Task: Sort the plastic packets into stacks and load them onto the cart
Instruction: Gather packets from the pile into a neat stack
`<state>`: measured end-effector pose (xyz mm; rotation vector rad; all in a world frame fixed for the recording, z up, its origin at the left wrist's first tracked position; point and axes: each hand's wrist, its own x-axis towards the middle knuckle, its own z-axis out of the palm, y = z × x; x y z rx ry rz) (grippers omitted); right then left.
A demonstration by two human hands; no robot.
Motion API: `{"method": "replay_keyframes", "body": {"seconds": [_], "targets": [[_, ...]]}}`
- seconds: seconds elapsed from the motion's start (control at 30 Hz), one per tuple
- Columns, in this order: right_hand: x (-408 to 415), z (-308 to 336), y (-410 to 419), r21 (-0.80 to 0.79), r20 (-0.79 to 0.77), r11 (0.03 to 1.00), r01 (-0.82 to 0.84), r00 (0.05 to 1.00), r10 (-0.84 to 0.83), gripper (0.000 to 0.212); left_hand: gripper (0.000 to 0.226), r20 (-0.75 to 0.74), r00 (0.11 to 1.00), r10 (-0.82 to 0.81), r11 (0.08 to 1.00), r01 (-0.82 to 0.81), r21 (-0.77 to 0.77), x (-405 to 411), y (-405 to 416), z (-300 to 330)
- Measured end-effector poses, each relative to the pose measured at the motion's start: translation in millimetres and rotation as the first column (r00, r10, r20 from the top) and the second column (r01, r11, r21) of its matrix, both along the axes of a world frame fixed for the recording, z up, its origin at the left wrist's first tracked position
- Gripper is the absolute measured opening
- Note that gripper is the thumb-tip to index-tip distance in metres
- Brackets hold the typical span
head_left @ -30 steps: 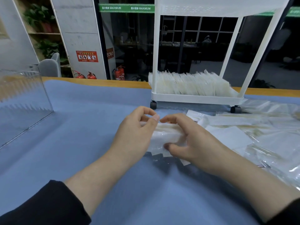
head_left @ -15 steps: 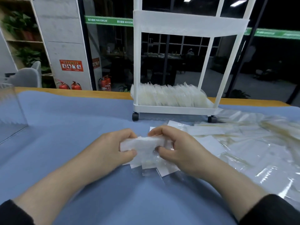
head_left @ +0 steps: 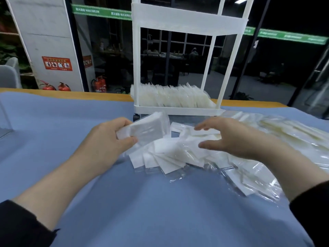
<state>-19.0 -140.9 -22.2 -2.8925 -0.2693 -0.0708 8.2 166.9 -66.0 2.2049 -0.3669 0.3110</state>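
Top of the white cart (head_left: 188, 111) is cut off by the frame, and only its bottom shelf is readable, at 12 o'clock, packed with upright packets (head_left: 170, 97). What's printed on any packet is too blurry to make out. The left hand (head_left: 106, 139) grips a small stack of packets (head_left: 147, 127) lifted off the counter (head_left: 62, 122), thumb underneath. The right hand (head_left: 229, 136) hovers spread and loose, holding nothing, over the fanned loose packets (head_left: 170, 157) at center. More clear packets (head_left: 284, 129) sprawl out toward 2 o'clock, partly past the edge. Blue cloth covers the counter. Behind: dark glass, a pillar, red fire extinguishers (head_left: 99, 84) at 10 o'clock.
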Motion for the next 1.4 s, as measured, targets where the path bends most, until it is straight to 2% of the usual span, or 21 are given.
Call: {"method": "replay_keyframes", "body": {"seconds": [0.1,0.17,0.2,0.33,0.37,0.43,0.5,0.6,0.67,0.77,0.83,0.9,0.97,1.07,1.13,1.23,1.4], "targets": [[-7,-10,2,-0.135,-0.107,0.990,0.026,0.993,-0.041,0.073,0.015,-0.001,1.000,-0.027,1.000,0.027,0.013,-3,-1,-1],[-6,-18,4,-0.169,-0.112,0.984,0.050,0.991,-0.069,0.077,0.016,-0.014,0.998,-0.057,0.998,0.057,0.009,-4,-1,-2],[-5,-22,3,-0.172,-0.105,0.983,0.066,0.991,-0.085,0.071,0.016,-0.019,0.997,-0.072,0.997,0.072,0.004,-4,-1,-3],[2,-36,-2,-0.152,0.006,0.980,0.126,0.992,-0.126,0.025,0.018,-0.012,0.994,-0.109,0.994,0.109,-0.005,-4,-1,-3],[2,-39,-3,-0.131,0.038,0.982,0.133,0.991,-0.130,0.022,0.018,-0.009,0.993,-0.115,0.993,0.115,-0.012,-5,-2,-3],[2,-41,-6,-0.030,0.124,0.990,0.141,0.983,-0.136,0.023,0.018,-0.012,0.991,-0.133,0.991,0.133,-0.004,-8,-3,-2],[-1,-36,-6,0.148,0.250,0.981,0.123,0.955,-0.157,0.016,0.016,-0.018,0.985,-0.173,0.985,0.174,0.010,-12,-5,-2],[-8,-14,7,0.414,0.352,0.910,0.024,0.918,-0.185,0.007,0.017,-0.034,0.963,-0.269,0.962,0.270,0.042,-18,-11,-3],[-11,-2,23,0.405,0.315,0.914,-0.026,0.942,-0.113,0.011,0.021,-0.057,0.951,-0.303,0.950,0.306,0.060,-20,-15,-5],[-12,2,49,0.179,0.153,0.979,-0.097,0.986,0.069,0.018,0.037,-0.127,0.959,-0.254,0.964,0.262,0.048,-19,-22,-10],[-11,-6,59,0.154,0.042,0.979,-0.137,0.990,0.132,0.021,0.052,-0.162,0.968,-0.192,0.980,0.199,0.023,-18,-25,-12],[-11,-17,63,0.180,0.002,0.973,-0.145,0.989,0.147,0.024,0.064,-0.198,0.969,-0.150,0.988,0.156,0.018,-17,-26,-12],[-13,-25,65,0.251,0.019,0.959,-0.135,0.991,0.135,0.027,0.066,-0.213,0.963,-0.164,0.981,0.182,0.065,-16,-23,-13],[-17,-30,62,0.358,0.053,0.922,-0.149,0.989,0.139,0.021,0.039,-0.183,0.962,-0.203,0.952,0.238,0.194,-17,-20,-11],[-21,-31,57,0.315,0.019,0.937,-0.152,0.988,0.154,0.030,0.032,-0.177,0.958,-0.227,0.946,0.260,0.195,-18,-19,-10],[-28,-36,57,0.277,-0.022,0.953,-0.124,0.991,0.136,0.035,0.047,-0.243,0.926,-0.289,0.924,0.336,0.184,-23,-23,-11],[-32,-42,66,0.430,0.045,0.890,-0.149,0.989,0.144,0.034,0.059,-0.207,0.932,-0.297,0.939,0.324,0.115,-22,-24,-12]]}}
